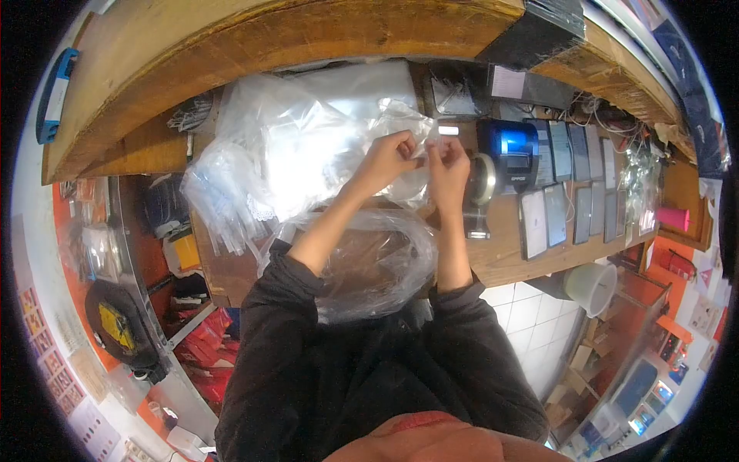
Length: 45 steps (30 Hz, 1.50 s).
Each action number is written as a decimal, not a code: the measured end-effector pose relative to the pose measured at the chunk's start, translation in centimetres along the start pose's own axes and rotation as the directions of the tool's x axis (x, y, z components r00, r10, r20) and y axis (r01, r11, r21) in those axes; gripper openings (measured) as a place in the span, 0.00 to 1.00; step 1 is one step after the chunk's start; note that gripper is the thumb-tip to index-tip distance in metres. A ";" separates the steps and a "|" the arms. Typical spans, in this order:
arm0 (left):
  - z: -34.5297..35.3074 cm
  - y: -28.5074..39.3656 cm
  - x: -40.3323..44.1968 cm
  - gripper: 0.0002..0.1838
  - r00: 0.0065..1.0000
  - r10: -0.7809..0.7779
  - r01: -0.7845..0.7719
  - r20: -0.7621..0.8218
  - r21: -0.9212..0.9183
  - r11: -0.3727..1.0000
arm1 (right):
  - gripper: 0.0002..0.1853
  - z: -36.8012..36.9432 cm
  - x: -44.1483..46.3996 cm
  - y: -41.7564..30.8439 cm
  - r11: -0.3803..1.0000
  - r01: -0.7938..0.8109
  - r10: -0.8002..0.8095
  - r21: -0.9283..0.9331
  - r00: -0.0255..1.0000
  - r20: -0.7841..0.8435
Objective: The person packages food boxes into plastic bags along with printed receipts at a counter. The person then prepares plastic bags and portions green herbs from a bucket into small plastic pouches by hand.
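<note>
My left hand (pixel 391 160) is closed in a pinch on the edge of a thin clear plastic bag (pixel 404 115). Close beside it, my right hand (pixel 449 168) pinches the same clear film between thumb and fingers. The fingertips hide exactly where the film is gripped. Under and left of my hands spreads a pile of large clear plastic bags (pixel 308 131), shiny with glare. A big crumpled clear plastic sack (pixel 377 262) bulges between my forearms. Just right of my right hand stands a tape dispenser (pixel 483 185) with a roll in it. A small white piece (pixel 448 131) lies beyond my fingertips.
A blue and black label printer (pixel 508 154) stands right of the tape. Several phone-like flat devices (pixel 556 215) lie in rows on the wooden table (pixel 500 254). A wooden shelf edge (pixel 308 35) overhangs the back. A pale bucket (pixel 593 286) is at the lower right.
</note>
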<state>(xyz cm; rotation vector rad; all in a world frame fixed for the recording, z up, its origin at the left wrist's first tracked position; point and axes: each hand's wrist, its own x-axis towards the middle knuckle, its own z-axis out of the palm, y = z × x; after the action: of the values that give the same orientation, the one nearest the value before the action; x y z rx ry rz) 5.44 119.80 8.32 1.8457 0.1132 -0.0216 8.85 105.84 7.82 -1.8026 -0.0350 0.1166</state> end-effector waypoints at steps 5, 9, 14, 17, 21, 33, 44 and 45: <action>-0.4 0.6 -0.7 0.13 0.999 -0.041 0.044 0.033 -0.070 0.997 | 0.11 -0.5 -0.3 -0.2 0.988 -0.050 0.051 0.149 0.999 -0.005; -0.3 -0.9 -1.1 0.10 0.988 -0.139 0.121 -0.066 -0.222 0.967 | 0.11 -1.1 -0.6 0.5 0.961 -0.135 0.135 0.241 0.991 0.017; -0.1 0.4 -1.7 0.13 0.802 0.227 -0.036 -0.553 0.334 0.942 | 0.10 -1.4 -1.0 0.1 0.964 -0.167 0.174 0.207 0.985 -0.016; 0.3 2.7 -1.9 0.15 0.902 0.390 -0.269 -0.184 0.468 0.842 | 0.10 -1.3 -0.6 1.1 0.983 -0.053 0.058 0.174 0.998 -0.022; 0.4 1.8 -1.0 0.12 0.992 0.034 -0.035 -0.122 -0.005 0.999 | 0.12 -1.7 -0.9 -0.4 0.970 -0.187 0.180 0.157 0.982 0.059; -0.7 0.7 -1.0 0.09 0.990 -0.048 0.030 -0.130 -0.137 0.990 | 0.09 -3.2 -0.6 -0.6 0.798 0.431 -0.410 -0.420 0.900 0.145; -0.2 -1.7 -0.7 0.13 0.993 -0.097 0.079 -0.063 -0.246 0.966 | 0.09 -2.3 -0.9 -0.9 0.992 0.057 -0.050 -0.109 0.996 0.069; -0.4 -2.2 -0.6 0.14 0.954 -0.212 0.144 -0.214 -0.292 0.945 | 0.09 -2.6 -0.9 -0.5 0.993 0.054 -0.051 -0.104 0.998 0.030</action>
<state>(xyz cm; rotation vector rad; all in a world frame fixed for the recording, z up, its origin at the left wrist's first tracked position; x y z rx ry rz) 4.59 120.76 6.42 1.5496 0.4359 0.0900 8.27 103.37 8.99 -1.9031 -0.1100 0.1033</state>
